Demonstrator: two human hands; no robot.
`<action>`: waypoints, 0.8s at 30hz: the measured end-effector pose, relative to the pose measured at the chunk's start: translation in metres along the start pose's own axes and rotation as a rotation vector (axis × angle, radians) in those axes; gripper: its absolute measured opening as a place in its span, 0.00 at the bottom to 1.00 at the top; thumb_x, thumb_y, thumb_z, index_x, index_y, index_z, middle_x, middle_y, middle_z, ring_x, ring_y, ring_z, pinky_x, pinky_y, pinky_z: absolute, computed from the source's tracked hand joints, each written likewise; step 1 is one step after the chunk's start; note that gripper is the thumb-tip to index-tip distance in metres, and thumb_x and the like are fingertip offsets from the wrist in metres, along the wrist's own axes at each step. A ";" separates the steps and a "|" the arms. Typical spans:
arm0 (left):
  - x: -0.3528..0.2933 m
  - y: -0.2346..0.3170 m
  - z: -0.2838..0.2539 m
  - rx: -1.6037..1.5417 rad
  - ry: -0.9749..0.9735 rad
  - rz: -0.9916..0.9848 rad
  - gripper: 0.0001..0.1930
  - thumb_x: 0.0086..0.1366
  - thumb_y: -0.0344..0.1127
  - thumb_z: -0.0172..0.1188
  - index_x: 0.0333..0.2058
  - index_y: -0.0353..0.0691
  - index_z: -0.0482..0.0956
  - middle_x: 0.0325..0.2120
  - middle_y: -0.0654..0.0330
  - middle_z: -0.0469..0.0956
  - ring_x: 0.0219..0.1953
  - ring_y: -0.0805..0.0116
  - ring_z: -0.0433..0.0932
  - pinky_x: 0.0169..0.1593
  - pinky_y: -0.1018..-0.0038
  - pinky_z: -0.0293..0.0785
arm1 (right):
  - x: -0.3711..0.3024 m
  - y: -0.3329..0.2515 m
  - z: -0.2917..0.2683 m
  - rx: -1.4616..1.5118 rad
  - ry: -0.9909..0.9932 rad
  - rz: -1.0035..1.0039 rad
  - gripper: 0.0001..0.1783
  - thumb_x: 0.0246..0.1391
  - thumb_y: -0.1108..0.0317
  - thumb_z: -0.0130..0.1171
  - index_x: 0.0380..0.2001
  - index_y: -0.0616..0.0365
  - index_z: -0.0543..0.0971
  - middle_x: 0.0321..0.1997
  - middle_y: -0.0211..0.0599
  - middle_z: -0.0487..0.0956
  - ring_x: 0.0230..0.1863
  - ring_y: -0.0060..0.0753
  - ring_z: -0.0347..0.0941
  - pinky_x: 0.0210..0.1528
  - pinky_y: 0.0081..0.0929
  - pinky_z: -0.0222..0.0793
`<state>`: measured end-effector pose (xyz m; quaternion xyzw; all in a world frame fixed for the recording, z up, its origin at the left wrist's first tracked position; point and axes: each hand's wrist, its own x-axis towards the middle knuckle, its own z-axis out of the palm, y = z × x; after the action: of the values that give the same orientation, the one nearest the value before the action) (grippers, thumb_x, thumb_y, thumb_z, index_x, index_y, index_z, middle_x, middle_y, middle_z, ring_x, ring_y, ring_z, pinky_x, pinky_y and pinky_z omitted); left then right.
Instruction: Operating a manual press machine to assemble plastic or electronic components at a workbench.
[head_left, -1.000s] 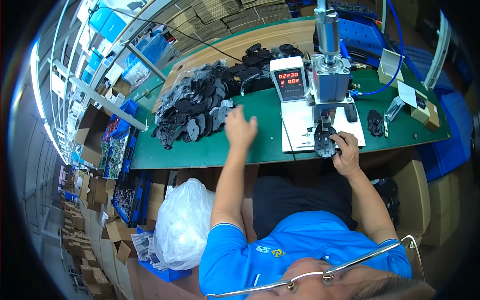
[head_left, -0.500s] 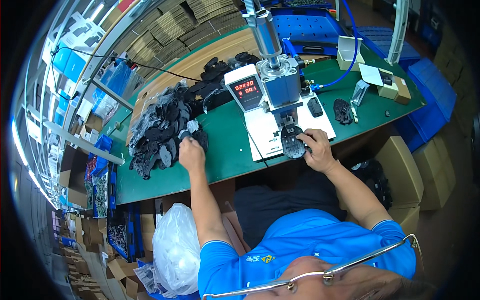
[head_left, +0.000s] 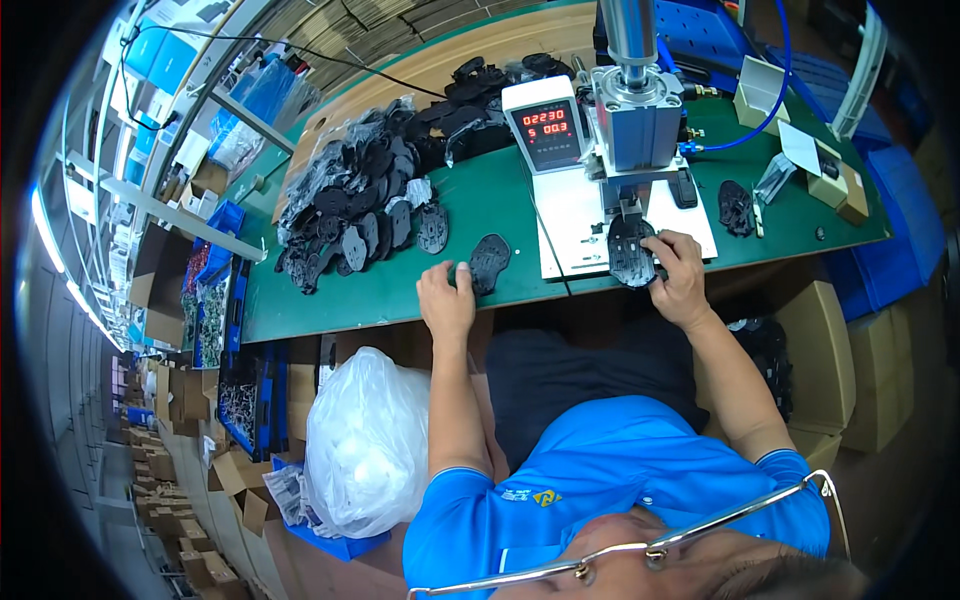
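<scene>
One black plate is pinched by the fingers of my right hand, the press at its twelve o'clock. Whether my left hand grips the second plate at two o'clock, I can't tell from here; it now lies on the table, newly clear of the pile at ten, so that fetch looks done.

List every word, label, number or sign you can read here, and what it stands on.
Text is located, not copied out:
Control box: two rows of lit red digits, readable.
Same box, under the digits: small panel markings, too small to read.
Blue shirt: yellow emblem, with white lettering too small to read.
Nothing else legible.
</scene>
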<state>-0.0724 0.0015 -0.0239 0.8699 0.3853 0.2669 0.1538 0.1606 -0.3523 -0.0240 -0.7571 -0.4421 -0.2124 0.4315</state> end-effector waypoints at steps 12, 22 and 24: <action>-0.057 0.030 -0.030 0.198 -0.269 0.516 0.34 0.57 0.32 0.76 0.64 0.37 0.85 0.56 0.50 0.81 0.59 0.45 0.79 0.63 0.55 0.76 | 0.000 -0.005 0.001 -0.019 0.031 0.002 0.30 0.45 0.83 0.66 0.54 0.55 0.89 0.54 0.45 0.83 0.58 0.55 0.80 0.64 0.51 0.73; -0.057 0.095 -0.025 -0.330 -0.023 0.665 0.22 0.59 0.15 0.67 0.54 0.34 0.85 0.58 0.44 0.87 0.60 0.40 0.85 0.66 0.51 0.81 | 0.007 0.003 -0.016 0.202 0.005 0.170 0.25 0.51 0.83 0.71 0.53 0.57 0.88 0.52 0.46 0.85 0.56 0.56 0.82 0.62 0.49 0.76; -0.057 0.124 -0.021 -0.376 -0.043 0.765 0.28 0.55 0.13 0.67 0.56 0.34 0.84 0.57 0.45 0.87 0.61 0.40 0.85 0.66 0.51 0.82 | 0.005 0.000 -0.027 0.272 0.038 0.162 0.23 0.53 0.84 0.71 0.53 0.58 0.87 0.51 0.49 0.85 0.54 0.58 0.83 0.59 0.47 0.79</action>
<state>-0.0439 -0.1214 0.0321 0.9123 -0.0237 0.3521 0.2078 0.1652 -0.3726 -0.0057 -0.7208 -0.3959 -0.1294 0.5540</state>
